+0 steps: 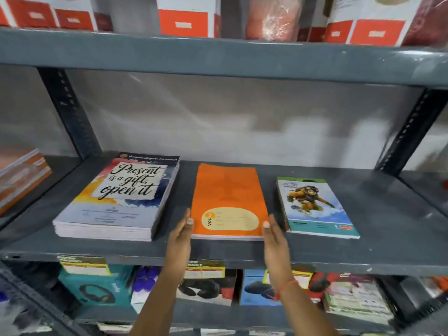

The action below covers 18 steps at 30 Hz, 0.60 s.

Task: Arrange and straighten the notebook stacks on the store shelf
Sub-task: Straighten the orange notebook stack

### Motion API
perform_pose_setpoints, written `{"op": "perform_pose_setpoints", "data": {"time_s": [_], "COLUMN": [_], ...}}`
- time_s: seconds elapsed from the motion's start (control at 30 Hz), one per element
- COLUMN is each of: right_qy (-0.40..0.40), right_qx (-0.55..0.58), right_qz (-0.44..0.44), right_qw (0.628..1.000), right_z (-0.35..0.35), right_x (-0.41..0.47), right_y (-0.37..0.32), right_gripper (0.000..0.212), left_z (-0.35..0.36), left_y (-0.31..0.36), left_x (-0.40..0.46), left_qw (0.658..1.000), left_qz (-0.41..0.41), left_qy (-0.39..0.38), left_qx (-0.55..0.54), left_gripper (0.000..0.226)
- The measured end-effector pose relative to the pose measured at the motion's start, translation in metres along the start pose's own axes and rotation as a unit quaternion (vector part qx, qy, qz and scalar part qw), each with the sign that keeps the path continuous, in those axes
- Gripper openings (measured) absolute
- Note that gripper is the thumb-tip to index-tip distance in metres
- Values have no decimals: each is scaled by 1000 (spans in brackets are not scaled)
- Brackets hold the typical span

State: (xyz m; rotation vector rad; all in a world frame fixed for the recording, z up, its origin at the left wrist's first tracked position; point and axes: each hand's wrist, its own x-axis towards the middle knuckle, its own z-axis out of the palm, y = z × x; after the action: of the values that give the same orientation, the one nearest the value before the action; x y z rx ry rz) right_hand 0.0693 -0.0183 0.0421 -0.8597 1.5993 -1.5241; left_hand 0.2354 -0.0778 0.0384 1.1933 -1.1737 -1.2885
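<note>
Orange notebook stack (228, 202) sat between flat, spread hands, left grip (180, 235) and right grip (275, 235) pressing its sides, with other stacks just outside each grip

Shelving: you face a grey metal shelf (363, 253) with dark perforated uprights (70, 112).
Wall: pale, smudged, behind it.
Above: red-and-white boxes (186, 18).
Below: boxed goods (97, 287).
</note>
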Motion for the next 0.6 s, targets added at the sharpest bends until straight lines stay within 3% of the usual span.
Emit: {"op": "perform_pose_setpoints", "data": {"time_s": [0.17, 0.33, 0.37, 0.5, 0.6], "right_qy": [-73, -91, -93, -81, -59], "right_qx": [27, 71, 78, 98, 87], "right_qz": [5, -21, -23, -30, -29], "right_qw": [997, 993, 992, 992, 994], "right_z": [-15, -22, -21, -20, -18], "right_x": [6, 6, 4, 2, 5], "right_y": [8, 18, 17, 17, 18], "right_gripper": [58, 103, 99, 53, 48], "left_z": [-5, -25, -28, -28, -26], "left_y": [2, 1, 0, -3, -5], "left_x": [-5, -13, -14, -12, -10], "left_qw": [999, 997, 995, 994, 996], "left_qz": [-3, -28, -41, -59, -48], "left_qy": [-35, -67, -81, -77, -65], "left_qx": [24, -18, -35, -46, -32], "left_gripper": [48, 46, 47, 48, 46]}}
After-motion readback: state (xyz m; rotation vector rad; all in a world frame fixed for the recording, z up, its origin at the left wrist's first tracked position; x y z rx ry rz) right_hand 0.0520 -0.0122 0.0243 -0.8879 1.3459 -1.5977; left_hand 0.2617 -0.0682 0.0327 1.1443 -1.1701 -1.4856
